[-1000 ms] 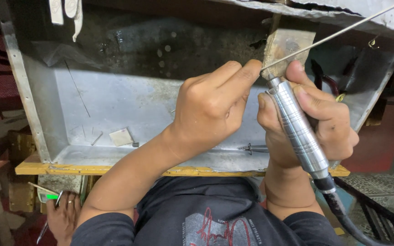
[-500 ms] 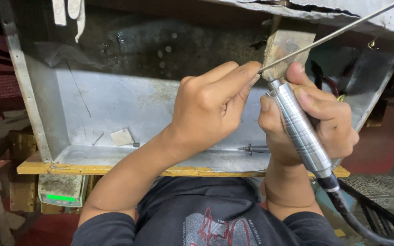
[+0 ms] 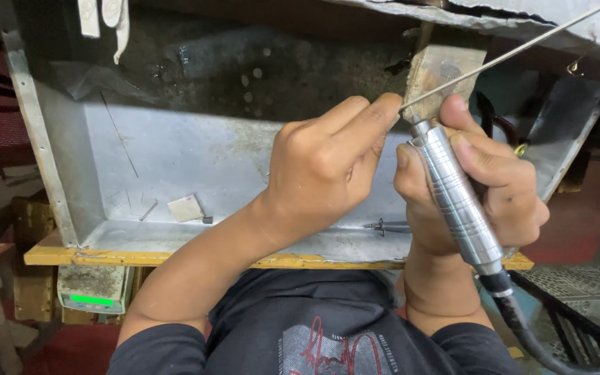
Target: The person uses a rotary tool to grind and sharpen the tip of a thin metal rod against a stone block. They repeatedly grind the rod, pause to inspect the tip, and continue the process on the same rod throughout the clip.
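Note:
My right hand (image 3: pixel 505 191) is wrapped around a silver, ribbed rotary handpiece (image 3: pixel 456 198), whose black cable (image 3: pixel 529 333) runs off to the lower right. Its tip points up at the wooden bench peg (image 3: pixel 446 69). My left hand (image 3: pixel 328 163) pinches the near end of a long thin metal wire (image 3: pixel 515 52) between thumb and forefinger, right at the tool's tip. The wire slants away to the upper right. The contact point itself is hidden by my fingertips.
Below my hands a sheet-metal catch tray (image 3: pixel 175 160) sits on a yellow wooden ledge (image 3: pixel 105 257). In it lie a small pale scrap (image 3: pixel 185 208), a few pins and a dark bit (image 3: pixel 387 226). A small scale with a green display (image 3: pixel 95 288) sits below left.
Another person's hand holding a thin tool at the lower left a second ago has gone from view. My own hands have barely moved.

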